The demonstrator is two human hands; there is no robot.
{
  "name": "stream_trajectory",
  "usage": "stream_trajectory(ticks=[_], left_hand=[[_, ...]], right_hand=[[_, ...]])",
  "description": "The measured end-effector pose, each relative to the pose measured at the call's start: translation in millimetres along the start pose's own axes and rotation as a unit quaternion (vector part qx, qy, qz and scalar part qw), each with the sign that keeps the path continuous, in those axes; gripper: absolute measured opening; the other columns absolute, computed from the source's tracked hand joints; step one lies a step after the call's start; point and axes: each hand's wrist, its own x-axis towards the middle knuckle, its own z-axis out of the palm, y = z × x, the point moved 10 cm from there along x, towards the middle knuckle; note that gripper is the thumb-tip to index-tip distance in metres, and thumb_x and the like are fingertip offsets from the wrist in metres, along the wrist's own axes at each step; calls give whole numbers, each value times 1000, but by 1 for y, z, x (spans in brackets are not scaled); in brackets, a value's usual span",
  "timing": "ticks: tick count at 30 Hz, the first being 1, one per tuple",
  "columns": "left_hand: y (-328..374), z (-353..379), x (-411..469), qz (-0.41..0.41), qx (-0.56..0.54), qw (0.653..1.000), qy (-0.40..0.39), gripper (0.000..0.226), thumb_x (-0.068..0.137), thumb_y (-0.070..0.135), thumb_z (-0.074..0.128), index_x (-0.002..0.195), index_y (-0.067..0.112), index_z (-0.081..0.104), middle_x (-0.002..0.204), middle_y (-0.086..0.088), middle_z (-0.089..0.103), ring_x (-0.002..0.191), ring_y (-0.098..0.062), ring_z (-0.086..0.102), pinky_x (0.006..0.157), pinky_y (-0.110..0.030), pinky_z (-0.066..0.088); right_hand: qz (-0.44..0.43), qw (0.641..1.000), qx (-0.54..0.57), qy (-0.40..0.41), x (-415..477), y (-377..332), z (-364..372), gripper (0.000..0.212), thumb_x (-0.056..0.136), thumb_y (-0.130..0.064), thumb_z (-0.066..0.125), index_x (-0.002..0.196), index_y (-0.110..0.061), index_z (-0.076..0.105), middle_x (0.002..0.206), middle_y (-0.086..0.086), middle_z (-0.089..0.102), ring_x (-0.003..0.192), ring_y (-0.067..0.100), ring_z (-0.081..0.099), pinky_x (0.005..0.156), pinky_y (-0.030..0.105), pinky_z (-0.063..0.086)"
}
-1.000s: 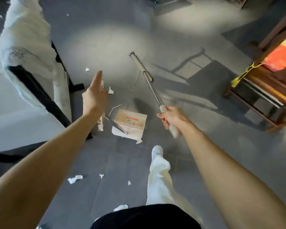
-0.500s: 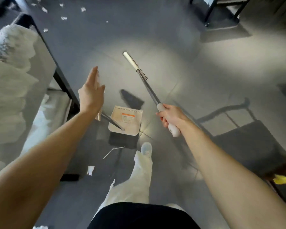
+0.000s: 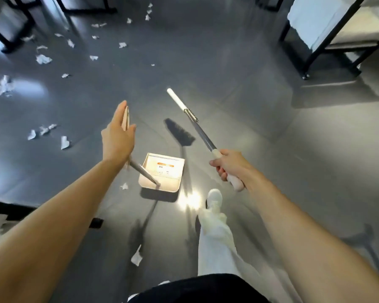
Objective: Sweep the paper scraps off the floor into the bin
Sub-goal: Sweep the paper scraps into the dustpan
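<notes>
My left hand [image 3: 116, 138] holds the beige top of the long dustpan handle [image 3: 143, 171], fingers stretched along it. The beige dustpan [image 3: 162, 188] hangs just above the grey floor, with its shadow under it. My right hand [image 3: 228, 169] grips the pale grip of the broom [image 3: 200, 132], whose head [image 3: 176, 99] is raised off the floor and points away from me. Several white paper scraps [image 3: 43, 59] lie scattered at the upper left. Other scraps lie left of the dustpan [image 3: 65, 142], beside it [image 3: 124, 185] and near my leg [image 3: 136, 256].
A black metal frame with white cloth [image 3: 315, 29] stands at the upper right. Black frame legs [image 3: 11, 43] stand at the upper left, and a black bar [image 3: 9, 209] lies low on the left. My white-trousered leg and shoe [image 3: 214, 199] step forward beside the dustpan.
The view has swung across the room: the white-draped furniture and the wooden chair are gone, and a scatter of scraps has come into sight at upper left. Both hands keep their holds.
</notes>
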Motion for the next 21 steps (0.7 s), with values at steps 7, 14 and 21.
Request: stream_trajectory(ticks=[7,14,21], left_hand=[[69,82,234,-23,10,999,46,58,96,13,52,147,33,31,146,0,44,129,-27,44,98,-17,26],[110,137,469,-51,-6,994,98,58,96,13,54,147,32,34,146,6,44,130,-23,43,100,-13,24],[166,211,747,-39,-3,996,81,59,95,12,54,147,33,34,142,-3,50,127,-27,47,102,-22,30]], right_hand=[[-4,999,-21,-24,204,-202,-59,27,90,5,55,114,-8,56,62,4,39,30,4,32,34,12,30],[-8,998,-41,-46,405,-388,-64,35,90,3,57,125,-1,53,63,4,42,31,4,34,34,14,32],[1,998,-16,-62,609,-590,-59,27,92,3,57,110,-16,51,65,2,48,40,7,36,34,15,33]])
